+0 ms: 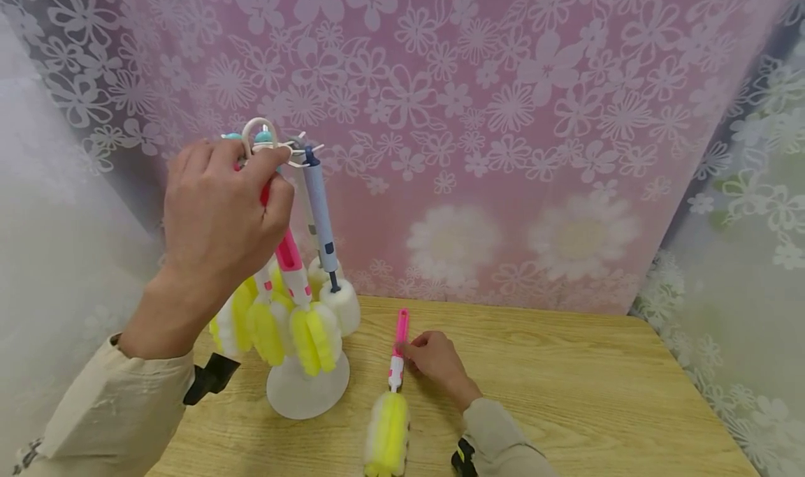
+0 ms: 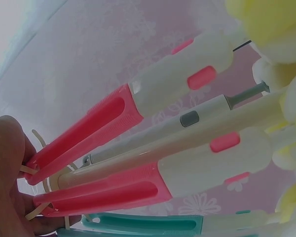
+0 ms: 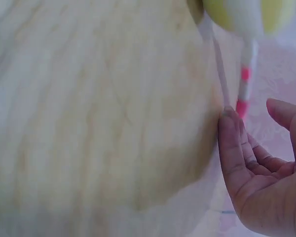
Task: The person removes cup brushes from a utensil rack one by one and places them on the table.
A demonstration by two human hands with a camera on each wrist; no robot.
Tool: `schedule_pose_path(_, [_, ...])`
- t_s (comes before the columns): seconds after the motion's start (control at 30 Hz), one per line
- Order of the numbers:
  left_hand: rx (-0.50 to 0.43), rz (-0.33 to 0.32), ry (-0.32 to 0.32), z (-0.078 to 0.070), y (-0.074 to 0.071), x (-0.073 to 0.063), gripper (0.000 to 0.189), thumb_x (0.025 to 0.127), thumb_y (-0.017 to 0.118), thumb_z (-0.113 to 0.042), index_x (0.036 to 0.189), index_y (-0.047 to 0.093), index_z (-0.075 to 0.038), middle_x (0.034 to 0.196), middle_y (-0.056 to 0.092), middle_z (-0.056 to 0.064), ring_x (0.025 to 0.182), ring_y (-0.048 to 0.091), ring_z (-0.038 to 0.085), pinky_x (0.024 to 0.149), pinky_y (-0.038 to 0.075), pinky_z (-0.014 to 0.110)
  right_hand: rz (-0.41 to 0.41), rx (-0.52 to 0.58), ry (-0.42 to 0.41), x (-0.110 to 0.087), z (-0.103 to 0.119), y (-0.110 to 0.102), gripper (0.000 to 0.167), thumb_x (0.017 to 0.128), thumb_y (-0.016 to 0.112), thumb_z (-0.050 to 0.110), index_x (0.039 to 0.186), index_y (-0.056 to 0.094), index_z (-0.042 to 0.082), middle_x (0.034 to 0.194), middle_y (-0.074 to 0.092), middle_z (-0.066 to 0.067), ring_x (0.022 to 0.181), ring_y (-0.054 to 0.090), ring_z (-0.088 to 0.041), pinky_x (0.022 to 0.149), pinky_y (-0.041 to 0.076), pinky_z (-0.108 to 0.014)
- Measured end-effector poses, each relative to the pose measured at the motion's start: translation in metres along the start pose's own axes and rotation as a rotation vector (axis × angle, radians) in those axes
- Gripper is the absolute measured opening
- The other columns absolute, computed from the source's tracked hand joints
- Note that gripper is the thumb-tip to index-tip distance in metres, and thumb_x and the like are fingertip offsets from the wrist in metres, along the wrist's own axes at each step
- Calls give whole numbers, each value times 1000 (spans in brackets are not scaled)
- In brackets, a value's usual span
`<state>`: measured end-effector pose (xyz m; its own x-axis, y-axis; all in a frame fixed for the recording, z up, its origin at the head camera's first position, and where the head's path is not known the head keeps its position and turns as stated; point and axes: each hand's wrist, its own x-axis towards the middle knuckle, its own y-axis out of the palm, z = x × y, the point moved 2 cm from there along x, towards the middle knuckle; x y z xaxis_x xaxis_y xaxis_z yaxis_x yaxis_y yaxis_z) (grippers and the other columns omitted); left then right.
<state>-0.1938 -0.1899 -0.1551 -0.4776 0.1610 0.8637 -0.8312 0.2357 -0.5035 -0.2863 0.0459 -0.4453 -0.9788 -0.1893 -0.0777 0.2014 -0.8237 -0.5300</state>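
Observation:
My left hand [image 1: 223,208] grips the top of a white hook stand [image 1: 308,393], its fingers among the hooks and partly hidden. Sponge bottle brushes hang around the stand, among them a pink-handled brush [image 2: 103,187], another pink one [image 2: 89,128], a teal-handled one [image 2: 148,223] and a blue-handled brush [image 1: 321,215]. On the table lies a pink-and-white bottle brush [image 1: 396,372], its yellow and white sponge head toward me. Beside its handle is my right hand [image 1: 440,365], fingertips right at the pink part. In the right wrist view, the thumb stands apart from the loosely bent fingers.
The wood-grain table [image 1: 534,372] extends to the right of the loose brush. A pink flowered curtain [image 1: 440,149] hangs behind it, and pale flowered panels [image 1: 755,253] close in the sides.

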Motion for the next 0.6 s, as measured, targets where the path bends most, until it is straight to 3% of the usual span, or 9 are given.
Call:
schedule_pose_path(0.2, [5,-5,0,1,0,-1,42,90,39,-22,116,69,-8,99,62,25,95,52,43,91,38,55,-41,120,-107,3,22,-14,31,96,57,26,98,64,-4,78,65,-15,65,63,-26,60,53,-35])
schedule_pose_path(0.37, [6,-15,5,2,-1,-1,43,90,38,-23,115,69,-7,98,62,26,95,52,43,90,38,55,-59,267,-271,-4,73,-24,25,96,58,24,106,64,2,87,65,-9,75,65,-20,68,56,-35])
schedule_pose_path(0.6, [-2,-23,10,0,0,0,43,90,37,-23,114,69,-8,97,62,25,94,53,43,90,38,55,-72,277,-550,-27,142,-39,27,93,62,29,112,65,9,98,66,-3,86,63,-17,75,54,-33])
